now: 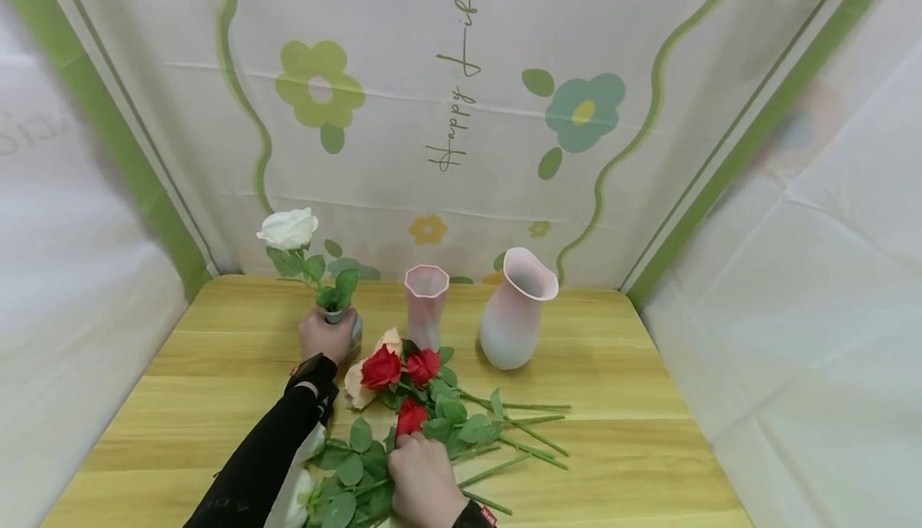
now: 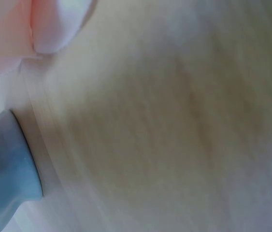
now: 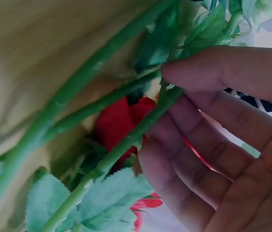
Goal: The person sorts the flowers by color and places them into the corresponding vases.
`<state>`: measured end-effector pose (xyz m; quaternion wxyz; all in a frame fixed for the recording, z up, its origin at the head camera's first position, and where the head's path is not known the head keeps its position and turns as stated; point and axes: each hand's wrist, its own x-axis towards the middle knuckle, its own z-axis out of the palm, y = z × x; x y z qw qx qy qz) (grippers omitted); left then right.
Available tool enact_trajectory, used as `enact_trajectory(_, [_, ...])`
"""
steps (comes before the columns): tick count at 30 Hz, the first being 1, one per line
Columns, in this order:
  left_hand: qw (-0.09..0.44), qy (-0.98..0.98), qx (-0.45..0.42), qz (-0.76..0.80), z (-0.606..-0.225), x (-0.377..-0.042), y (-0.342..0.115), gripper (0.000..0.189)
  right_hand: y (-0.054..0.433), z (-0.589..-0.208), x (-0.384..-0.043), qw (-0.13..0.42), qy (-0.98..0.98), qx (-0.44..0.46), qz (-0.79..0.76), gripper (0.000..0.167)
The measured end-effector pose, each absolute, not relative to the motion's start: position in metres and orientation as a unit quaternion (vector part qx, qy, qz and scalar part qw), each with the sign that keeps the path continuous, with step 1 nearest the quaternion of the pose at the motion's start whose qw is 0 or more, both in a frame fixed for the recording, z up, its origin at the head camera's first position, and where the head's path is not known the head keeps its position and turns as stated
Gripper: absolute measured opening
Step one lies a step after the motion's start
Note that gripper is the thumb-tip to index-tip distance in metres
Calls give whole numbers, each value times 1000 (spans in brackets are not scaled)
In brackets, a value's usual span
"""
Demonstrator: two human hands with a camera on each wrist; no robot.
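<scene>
My left hand (image 1: 327,336) grips a small grey-blue vase (image 1: 356,332) near its neck at the back left of the table. One white rose (image 1: 288,230) stands in it, leaning left, with green leaves below the bloom. Part of the glossy vase (image 2: 10,169) shows at the edge of the left wrist view. Lower in the head view, my right hand (image 1: 421,476) is down among the flowers, just below a red rose (image 1: 411,418). Its thumb and fingers pinch a green rose stem (image 3: 126,142), seen in the right wrist view.
More red roses (image 1: 380,368) and peach roses (image 1: 356,388) lie mid-table, stems pointing right. White roses (image 1: 298,496) lie at the near left, partly behind my left sleeve. A pink ribbed vase (image 1: 425,304) and a larger pink-and-white vase (image 1: 511,328) stand behind. A printed curtain (image 1: 389,152) rises behind the table.
</scene>
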<state>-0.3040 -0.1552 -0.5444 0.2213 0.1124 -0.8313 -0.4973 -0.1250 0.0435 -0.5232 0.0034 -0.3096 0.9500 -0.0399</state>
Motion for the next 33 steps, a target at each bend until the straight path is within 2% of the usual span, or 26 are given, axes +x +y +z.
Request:
enact_trajectory(16, [228,-827,106,-502,-545,-308,-150,29,68,-497,-118,-35,954,-293,-50,23])
enact_trajectory(26, [232,-827,110,-500,-545,-307,-153,27,87,-491,-122,1,952,-300,-59,32])
enact_trajectory(33, [231,-828,108,-499,-546,-304,-155,31,99,-487,-121,-27,956,-286,-63,36])
